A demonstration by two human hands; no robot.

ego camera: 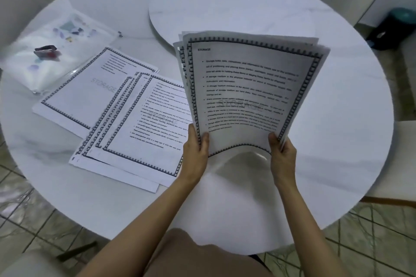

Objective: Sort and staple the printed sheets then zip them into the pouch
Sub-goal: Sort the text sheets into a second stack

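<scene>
White marble-patterned round table [337, 141] is recorded as the work surface. A sheaf of printed sheets [243, 87], headed "STORAGE", is held raised and bowed above the table's near centre. Its lower left corner is pinched by the left hand [195, 148], thumb on the front page, fingers behind. The lower right corner is gripped likewise by the right hand [282, 153]. A fanned pile [139, 128] of bordered sheets is laid flat just left, overlapping a single sheet [83, 94]. A clear pouch [33, 69] is noted beyond, near the left edge, with a small dark object [46, 50] on it, not identifiable. A raised disc [225, 11] is seen at the far centre.
</scene>
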